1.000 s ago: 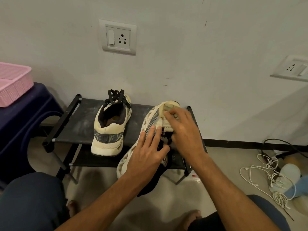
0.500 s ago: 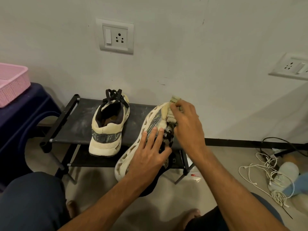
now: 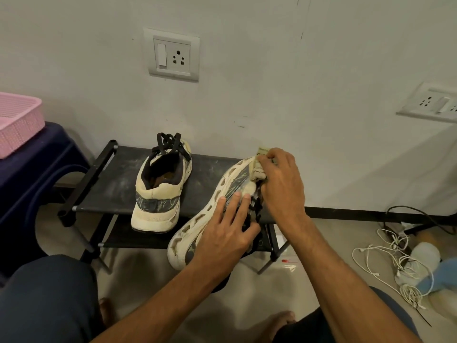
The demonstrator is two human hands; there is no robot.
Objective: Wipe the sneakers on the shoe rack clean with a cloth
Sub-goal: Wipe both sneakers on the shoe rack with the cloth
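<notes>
Sneakers, two, cream with grey panels. The first sneaker (image 3: 158, 194) stands upright on the dusty top shelf of the shoe rack (image 3: 111, 179), heel toward you, and the lettering on its tongue is too small to read. The second sneaker (image 3: 233, 180) lies tipped on its side at the rack's right end, sole facing left and heel overhanging the front edge. Your left hand (image 3: 227, 233) lies on it, fingers straight and slightly spread, pressing it steady. Cloth (image 3: 259, 167), one, beige, sits at that sneaker's toe, pinched there by the curled fingers of your right hand (image 3: 284, 191), which hides most of it. Rack shelves, two. Wall sockets, two: one (image 3: 173, 55) above the rack, one (image 3: 430, 102) cut off at the right edge. Pink basket (image 3: 17, 122), one, cut off at the left edge, on a dark blue stool (image 3: 32, 174). White cables (image 3: 395, 263), tangled on the floor, cannot be counted.
</notes>
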